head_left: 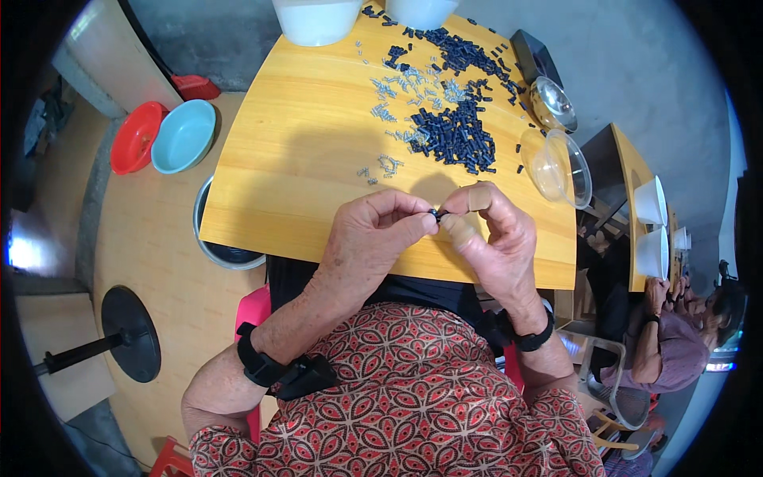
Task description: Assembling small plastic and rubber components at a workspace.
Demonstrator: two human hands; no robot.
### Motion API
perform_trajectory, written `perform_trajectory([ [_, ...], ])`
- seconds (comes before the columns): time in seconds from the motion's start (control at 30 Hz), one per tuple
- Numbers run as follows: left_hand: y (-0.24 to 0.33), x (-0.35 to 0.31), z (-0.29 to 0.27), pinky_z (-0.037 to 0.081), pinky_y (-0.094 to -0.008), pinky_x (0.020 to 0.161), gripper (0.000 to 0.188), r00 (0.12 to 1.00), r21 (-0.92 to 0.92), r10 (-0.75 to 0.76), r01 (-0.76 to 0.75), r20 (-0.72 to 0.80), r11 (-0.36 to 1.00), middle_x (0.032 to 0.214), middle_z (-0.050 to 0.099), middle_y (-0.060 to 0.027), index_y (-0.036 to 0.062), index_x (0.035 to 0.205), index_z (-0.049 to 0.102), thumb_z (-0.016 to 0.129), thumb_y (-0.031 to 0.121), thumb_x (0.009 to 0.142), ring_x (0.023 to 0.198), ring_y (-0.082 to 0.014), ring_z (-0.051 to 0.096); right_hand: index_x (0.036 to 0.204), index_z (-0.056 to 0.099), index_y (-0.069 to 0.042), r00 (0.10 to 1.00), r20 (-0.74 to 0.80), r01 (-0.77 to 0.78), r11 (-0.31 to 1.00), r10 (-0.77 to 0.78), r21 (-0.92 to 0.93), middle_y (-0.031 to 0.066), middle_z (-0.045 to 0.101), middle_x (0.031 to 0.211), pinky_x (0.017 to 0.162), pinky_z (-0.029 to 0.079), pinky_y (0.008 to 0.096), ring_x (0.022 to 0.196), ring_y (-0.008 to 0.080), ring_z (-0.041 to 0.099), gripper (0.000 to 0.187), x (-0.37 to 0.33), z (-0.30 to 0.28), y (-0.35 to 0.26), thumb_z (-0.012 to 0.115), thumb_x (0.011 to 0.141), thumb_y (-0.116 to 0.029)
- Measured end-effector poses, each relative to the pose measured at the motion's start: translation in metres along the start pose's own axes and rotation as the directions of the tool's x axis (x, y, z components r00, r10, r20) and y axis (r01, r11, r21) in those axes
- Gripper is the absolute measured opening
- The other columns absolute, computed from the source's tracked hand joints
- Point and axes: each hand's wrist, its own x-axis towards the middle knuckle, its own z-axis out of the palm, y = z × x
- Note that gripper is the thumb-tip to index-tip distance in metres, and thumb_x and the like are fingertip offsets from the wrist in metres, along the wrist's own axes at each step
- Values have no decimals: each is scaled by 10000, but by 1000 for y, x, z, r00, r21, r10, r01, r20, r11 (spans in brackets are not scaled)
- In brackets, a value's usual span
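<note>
Above the near edge of the wooden table, both my hands meet over a small black part (437, 215). My left hand (358, 242) pinches one side of it between thumb and index finger. The other side is pinched by my right hand (502, 242), which has tan tape on its thumb and index finger. My fingertips cover most of the part, so its exact shape cannot be made out. Beyond my hands lies a heap of small black cylindrical parts (455, 139). Small silver metal pieces (413, 83), which look like screws, are scattered to its left and behind it.
White tubs (318, 22) stand at the table's far edge (270, 151). A clear plastic bowl (566, 168) and a metal bowl (554, 103) sit at the right edge. Red (131, 139) and blue basins (183, 137) are at the left. Another person (671, 342) works at a table on the right.
</note>
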Motion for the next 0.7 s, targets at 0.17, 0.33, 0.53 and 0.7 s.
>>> perform_trajectory([
  [0.17, 1, 0, 1, 477, -232, 878, 131, 1000, 55, 6, -5, -18, 998, 969, 714, -26, 12, 1041, 704, 710, 87, 933, 932, -75, 635, 967, 656, -5, 993, -2, -115, 967, 119, 228, 36, 676, 941, 820, 513, 272, 891, 111, 634, 117, 2, -2, -2, 689, 864, 39],
  [0.33, 1, 0, 1, 477, -231, 871, 135, 1000, 68, 6, -5, -17, 998, 963, 718, -27, 12, 1042, 709, 713, 89, 930, 923, -74, 634, 985, 661, 11, 987, 2, -154, 944, 161, 293, 35, 668, 963, 840, 513, 271, 915, 107, 625, 116, 3, -1, -3, 684, 877, 46],
  [0.53, 1, -1, 1, 474, -230, 861, 143, 1000, 85, -8, 9, -17, 996, 961, 718, -25, 6, 1040, 713, 720, 94, 926, 918, -71, 627, 991, 659, 12, 984, 22, -174, 936, 176, 305, 33, 665, 976, 853, 508, 270, 924, 108, 619, 117, 3, -2, -1, 684, 881, 45],
  [0.7, 1, -1, 0, 476, -232, 862, 150, 1000, 93, -20, 21, -17, 995, 964, 718, -28, 4, 1045, 715, 721, 94, 925, 918, -73, 627, 996, 657, 15, 986, 30, -165, 946, 163, 280, 37, 667, 979, 862, 506, 272, 931, 109, 620, 113, 3, -2, -1, 681, 888, 41],
])
